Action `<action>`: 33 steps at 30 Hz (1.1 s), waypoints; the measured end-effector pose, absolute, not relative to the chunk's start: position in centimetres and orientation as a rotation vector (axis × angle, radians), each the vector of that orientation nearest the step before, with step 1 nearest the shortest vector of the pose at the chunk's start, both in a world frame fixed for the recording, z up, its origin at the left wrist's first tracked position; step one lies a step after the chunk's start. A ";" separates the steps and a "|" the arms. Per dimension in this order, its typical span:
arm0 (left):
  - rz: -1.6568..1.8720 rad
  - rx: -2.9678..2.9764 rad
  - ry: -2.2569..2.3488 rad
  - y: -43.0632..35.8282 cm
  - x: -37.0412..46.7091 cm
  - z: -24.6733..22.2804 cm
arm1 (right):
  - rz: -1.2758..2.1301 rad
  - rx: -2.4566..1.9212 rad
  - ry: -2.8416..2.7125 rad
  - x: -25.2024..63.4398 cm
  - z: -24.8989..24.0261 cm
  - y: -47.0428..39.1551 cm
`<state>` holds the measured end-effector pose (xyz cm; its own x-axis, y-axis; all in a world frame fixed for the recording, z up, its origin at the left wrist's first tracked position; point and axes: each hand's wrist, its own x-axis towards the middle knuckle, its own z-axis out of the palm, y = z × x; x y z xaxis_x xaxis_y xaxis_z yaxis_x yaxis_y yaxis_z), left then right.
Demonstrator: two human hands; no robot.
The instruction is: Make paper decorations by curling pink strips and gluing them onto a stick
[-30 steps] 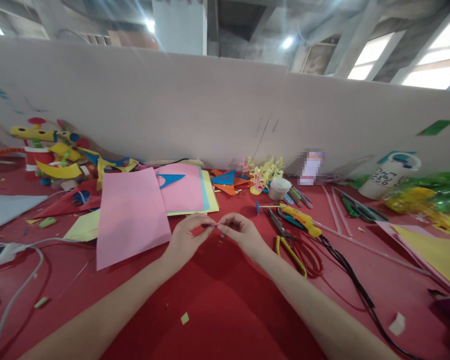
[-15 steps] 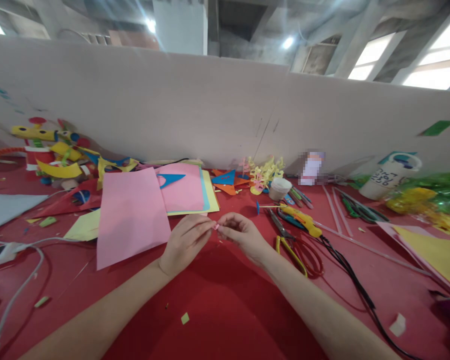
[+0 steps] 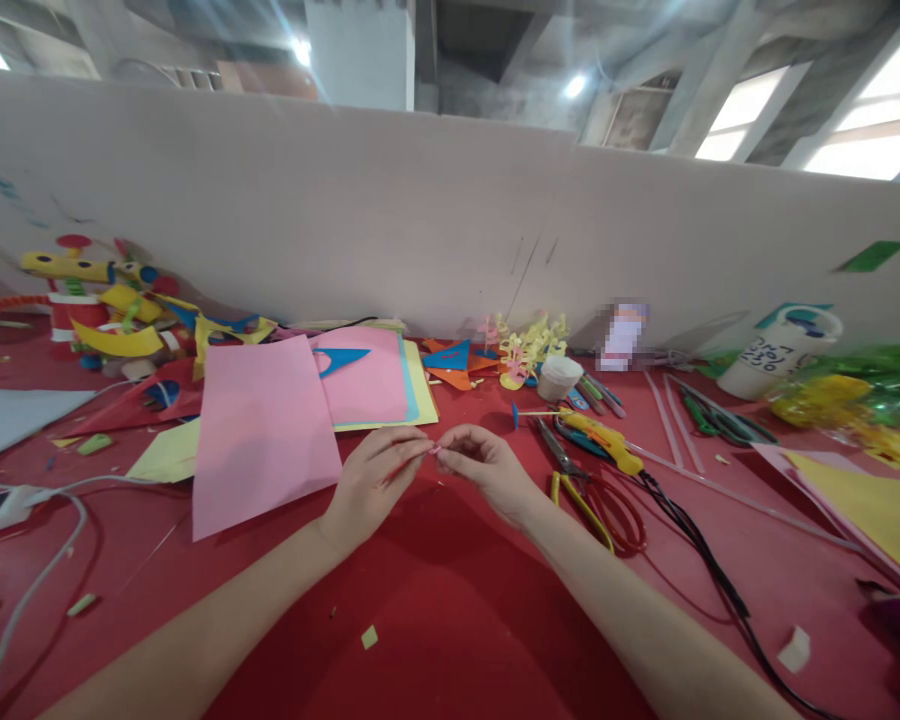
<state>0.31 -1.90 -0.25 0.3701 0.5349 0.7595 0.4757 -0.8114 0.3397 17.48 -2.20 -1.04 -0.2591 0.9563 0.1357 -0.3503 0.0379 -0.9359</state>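
Observation:
My left hand and my right hand meet above the red table, fingertips pinched together. Between them is a small pink piece, which looks like folded or rolled paper; its exact shape is too small to make out. Both hands are closed on it. To the left of my left hand lies a pink paper sheet. Behind it are stacked coloured sheets with a blue cut-out on top. Scissors with yellow handles lie to the right of my right hand.
A yellow glue gun with a black cord lies at right, near red-handled scissors. Behind stand a small white tub and yellow and pink figures. Paper models crowd the left. A white cable crosses there.
Both hands stay in nearly the same place. The fingers have shifted slightly around the small pink piece, which now shows a little less.

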 end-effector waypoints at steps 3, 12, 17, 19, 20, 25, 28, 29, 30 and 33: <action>1.435 2.498 0.950 -2.1 0.6 0.0 | 1.459 -0.729 -1.198 17.5 -1.1 -2.2; 1.225 1.831 0.937 -1.8 1.4 -0.1 | 1.381 -0.771 -1.208 17.7 -1.4 -1.9; 1.228 1.775 0.928 -1.8 1.3 0.0 | 1.310 -0.785 -1.240 17.6 -1.2 -1.9; 1.245 1.755 0.928 -1.8 1.4 0.0 | 1.290 -0.789 -1.243 17.4 -1.1 -2.0; 1.249 1.739 0.926 -1.9 1.4 0.0 | 1.285 -0.791 -1.242 17.4 -1.0 -2.0; 1.260 1.601 0.934 -1.9 1.6 0.2 | 1.279 -0.831 -1.232 17.2 -0.9 -2.1; 1.267 1.515 0.954 -2.0 1.8 0.4 | 1.299 -0.850 -1.190 17.0 -1.0 -2.1; 1.266 1.490 0.960 -2.1 1.9 0.5 | 1.310 -0.850 -1.167 17.0 -1.0 -2.1; 1.265 1.462 0.965 -2.1 1.9 0.5 | 1.320 -0.851 -1.144 16.9 -1.0 -2.1; 1.265 1.372 0.974 -2.3 2.1 0.6 | 1.334 -0.862 -1.098 16.8 -0.9 -2.2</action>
